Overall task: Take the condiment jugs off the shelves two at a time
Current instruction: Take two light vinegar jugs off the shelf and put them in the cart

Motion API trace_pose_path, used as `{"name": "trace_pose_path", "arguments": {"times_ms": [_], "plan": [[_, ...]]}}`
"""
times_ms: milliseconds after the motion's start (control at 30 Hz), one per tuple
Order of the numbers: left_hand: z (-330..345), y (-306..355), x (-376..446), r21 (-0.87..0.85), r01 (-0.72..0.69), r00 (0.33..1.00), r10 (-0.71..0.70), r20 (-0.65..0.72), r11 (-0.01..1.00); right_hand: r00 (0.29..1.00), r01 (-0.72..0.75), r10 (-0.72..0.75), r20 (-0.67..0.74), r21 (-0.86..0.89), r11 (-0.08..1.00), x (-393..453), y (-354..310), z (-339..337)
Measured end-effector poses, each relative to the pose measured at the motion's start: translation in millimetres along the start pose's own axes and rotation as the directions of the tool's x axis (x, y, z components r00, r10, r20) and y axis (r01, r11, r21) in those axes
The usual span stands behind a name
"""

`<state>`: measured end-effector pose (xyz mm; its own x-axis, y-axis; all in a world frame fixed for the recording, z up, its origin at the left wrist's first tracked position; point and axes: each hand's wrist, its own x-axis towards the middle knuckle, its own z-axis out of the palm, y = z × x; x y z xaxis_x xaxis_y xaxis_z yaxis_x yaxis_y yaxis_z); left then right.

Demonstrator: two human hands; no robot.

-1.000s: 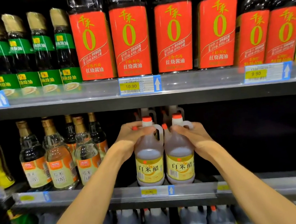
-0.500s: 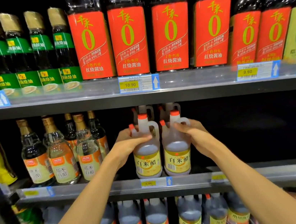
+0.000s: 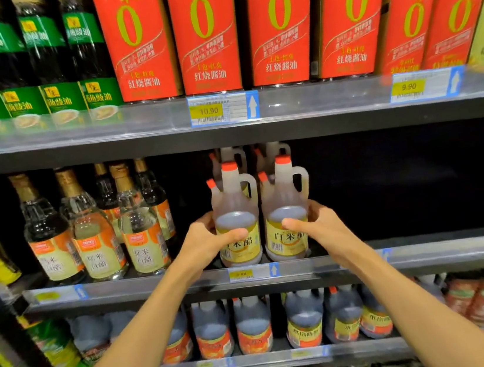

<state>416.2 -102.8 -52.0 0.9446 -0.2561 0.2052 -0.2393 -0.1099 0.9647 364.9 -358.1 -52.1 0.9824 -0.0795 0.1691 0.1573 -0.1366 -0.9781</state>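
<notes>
Your left hand [image 3: 208, 243] gripped the left jug [image 3: 237, 230] low on its body, thumb across the yellow label, fingers curled behind. Your right hand [image 3: 322, 228] gripped the right jug [image 3: 286, 223] the same way. You held two jugs, one per hand, touching side by side and upright at the front edge of the middle shelf [image 3: 277, 274]. Behind them on that shelf stood two more jugs [image 3: 273, 150], mostly hidden. Left of your jugs on the same shelf stood five glass bottles [image 3: 93, 233]. On the shelf above stood four red-labelled bottles [image 3: 205, 34].
</notes>
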Motion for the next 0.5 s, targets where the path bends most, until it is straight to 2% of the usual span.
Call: {"name": "trace_pose_path", "arguments": {"times_ms": [267, 500], "plan": [[3, -4, 10, -0.024, -0.026, 0.999, 0.025, -0.034, 0.999, 1.0, 0.016, -0.016, -0.001, 0.008, 1.0, 8, 4, -4], [1, -10, 30, -0.059, 0.018, 1.0, -0.019, -0.016, 0.998, 1.0, 0.0, -0.001, 0.026, 0.042, 0.999, 30, 10, -8]]}}
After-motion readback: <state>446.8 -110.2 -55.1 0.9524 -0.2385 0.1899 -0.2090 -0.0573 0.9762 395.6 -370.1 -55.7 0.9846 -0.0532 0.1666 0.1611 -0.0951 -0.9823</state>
